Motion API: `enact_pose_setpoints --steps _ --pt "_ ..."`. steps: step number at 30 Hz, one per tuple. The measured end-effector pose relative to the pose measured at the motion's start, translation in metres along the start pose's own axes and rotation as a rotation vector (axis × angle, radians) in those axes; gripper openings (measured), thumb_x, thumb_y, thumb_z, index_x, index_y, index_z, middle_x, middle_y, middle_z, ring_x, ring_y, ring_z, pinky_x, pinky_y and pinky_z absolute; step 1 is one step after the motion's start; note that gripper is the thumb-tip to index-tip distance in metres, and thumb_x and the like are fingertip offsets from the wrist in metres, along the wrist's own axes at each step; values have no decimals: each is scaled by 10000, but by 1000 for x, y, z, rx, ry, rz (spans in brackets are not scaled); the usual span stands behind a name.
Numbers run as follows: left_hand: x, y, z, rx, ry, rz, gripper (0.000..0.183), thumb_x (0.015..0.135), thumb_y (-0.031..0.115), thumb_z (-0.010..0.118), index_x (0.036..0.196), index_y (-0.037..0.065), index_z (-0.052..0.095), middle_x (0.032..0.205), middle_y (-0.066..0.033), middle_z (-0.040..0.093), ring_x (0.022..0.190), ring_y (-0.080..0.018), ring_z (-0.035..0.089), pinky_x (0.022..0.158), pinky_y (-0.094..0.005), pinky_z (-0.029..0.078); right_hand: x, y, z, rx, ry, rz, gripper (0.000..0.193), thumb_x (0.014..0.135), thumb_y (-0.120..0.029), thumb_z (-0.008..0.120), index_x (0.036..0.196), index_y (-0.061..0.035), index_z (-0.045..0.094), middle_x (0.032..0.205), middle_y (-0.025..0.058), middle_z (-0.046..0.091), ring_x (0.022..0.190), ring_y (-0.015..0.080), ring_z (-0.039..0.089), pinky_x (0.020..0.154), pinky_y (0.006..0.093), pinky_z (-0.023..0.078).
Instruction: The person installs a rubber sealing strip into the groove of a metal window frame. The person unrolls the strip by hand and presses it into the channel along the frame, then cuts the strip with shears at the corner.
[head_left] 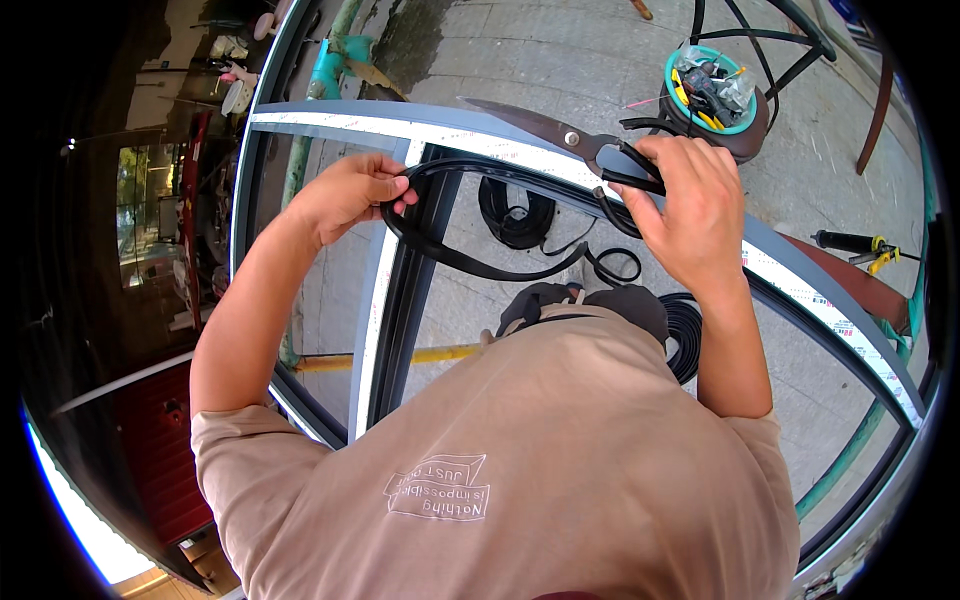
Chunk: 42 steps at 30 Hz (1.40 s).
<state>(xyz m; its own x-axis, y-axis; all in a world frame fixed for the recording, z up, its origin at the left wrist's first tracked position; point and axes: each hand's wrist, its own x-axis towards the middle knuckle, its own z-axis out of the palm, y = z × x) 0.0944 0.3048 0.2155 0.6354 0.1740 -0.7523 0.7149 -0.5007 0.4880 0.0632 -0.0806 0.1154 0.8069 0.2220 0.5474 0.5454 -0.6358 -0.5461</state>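
my left hand is closed around a loop of black rubber gasket strip, pinching it just above the grey window frame, while my right hand is wrapped through the black handles of one pair of shears, blades shut and pointing left along the frame's top rail. the strip sags in a curve between both hands and trails down through the opening. by my judgement the work is only part way: the loose length i hold is not yet seated in the frame, and whether any stretch is already pressed in i cannot tell. counted: one frame with protective white film on its face, two coils of spare black strip on the paving below, one teal-rimmed tub of small tools on a stool, one caulking gun on the reddish bench at right.
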Motion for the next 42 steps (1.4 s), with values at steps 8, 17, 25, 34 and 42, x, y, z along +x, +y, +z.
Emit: enact_pose_setpoints --steps 8,17,25,34,42 --pt "26 25 -4 363 103 147 216 923 -25 792 1128 -12 725 985 -70 758 811 -141 679 753 -317 541 1 0 -1 14 -13 13 373 803 -163 897 1101 -70 693 946 97 706 890 335 655 798 451 443" --pt "24 24 1 502 181 225 213 920 -20 799 1126 -45 750 922 -74 753 816 -149 700 790 -306 545 1 -1 -1 16 -22 18 387 798 -150 896 1118 -69 694 965 89 713 907 329 657 802 447 441" --pt "26 24 1 493 178 223 210 925 0 799 1125 -47 750 914 -80 753 822 -148 702 792 -297 534 0 -1 0 16 21 -8 386 800 -178 913 1105 -68 703 962 90 726 863 331 664 778 447 448" --pt "34 12 -8 417 181 279 241 881 11 839 1104 -55 775 904 -95 773 800 -164 725 768 -319 570 -3 -10 -7 41 11 -22 396 813 -204 925 1108 -63 704 956 98 749 848 330 689 767 442 459" --pt "38 6 -7 407 189 268 245 900 24 828 1124 -49 760 922 -79 750 825 -157 703 785 -302 548 -40 -66 18 535 -295 305 373 898 -194 869 1186 -38 690 958 150 756 905 377 736 825 472 558"
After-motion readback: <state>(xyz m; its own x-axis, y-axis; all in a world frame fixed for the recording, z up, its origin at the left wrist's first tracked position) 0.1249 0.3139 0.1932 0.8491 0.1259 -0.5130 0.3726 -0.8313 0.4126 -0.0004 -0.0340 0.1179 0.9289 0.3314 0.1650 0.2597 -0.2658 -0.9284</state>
